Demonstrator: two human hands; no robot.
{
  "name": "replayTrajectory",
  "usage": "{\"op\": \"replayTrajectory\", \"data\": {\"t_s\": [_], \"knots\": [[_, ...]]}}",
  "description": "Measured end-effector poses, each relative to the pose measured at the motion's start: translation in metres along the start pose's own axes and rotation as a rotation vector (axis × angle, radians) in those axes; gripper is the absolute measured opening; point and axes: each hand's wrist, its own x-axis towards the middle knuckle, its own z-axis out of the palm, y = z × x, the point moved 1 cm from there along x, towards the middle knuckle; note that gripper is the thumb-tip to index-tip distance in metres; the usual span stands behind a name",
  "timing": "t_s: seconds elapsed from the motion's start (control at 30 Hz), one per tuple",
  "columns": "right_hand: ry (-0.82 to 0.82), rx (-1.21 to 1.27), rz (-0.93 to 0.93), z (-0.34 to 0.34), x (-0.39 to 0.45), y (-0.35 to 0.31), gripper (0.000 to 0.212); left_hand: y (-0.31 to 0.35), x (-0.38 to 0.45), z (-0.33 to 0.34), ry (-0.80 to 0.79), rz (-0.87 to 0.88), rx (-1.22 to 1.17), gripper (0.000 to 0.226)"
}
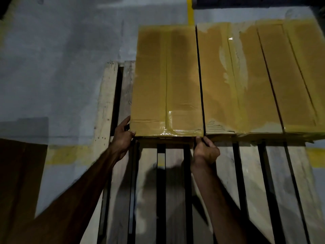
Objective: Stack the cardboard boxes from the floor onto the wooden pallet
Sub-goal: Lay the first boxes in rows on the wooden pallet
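A taped cardboard box sits on the far half of the wooden pallet, leftmost in a row. My left hand grips its near left corner, thumb on the front edge and fingers up the left side. Curled round the near right corner of the same box is my right hand, in the gap beside the neighbouring box. Further boxes continue the row to the right, their tops patched with tape.
The pallet's near slats are bare, with dark gaps between them. Grey concrete floor with yellow painted lines lies to the left and behind. A dark brown sheet lies on the floor at the lower left.
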Motion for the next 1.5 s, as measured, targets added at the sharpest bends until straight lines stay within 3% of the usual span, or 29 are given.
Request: {"op": "replayTrajectory", "data": {"t_s": [0.5,1.5], "knots": [[0.104,-0.085,0.016,0.0052,-0.0006,0.0009,0.031,-0.0027,0.0061,-0.0021,0.002,0.009,0.013,0.071],[0.068,-0.039,0.026,0.0021,0.0084,0.0,0.027,-0.0021,0.0076,0.001,0.018,0.031,0.059,0.072]]}}
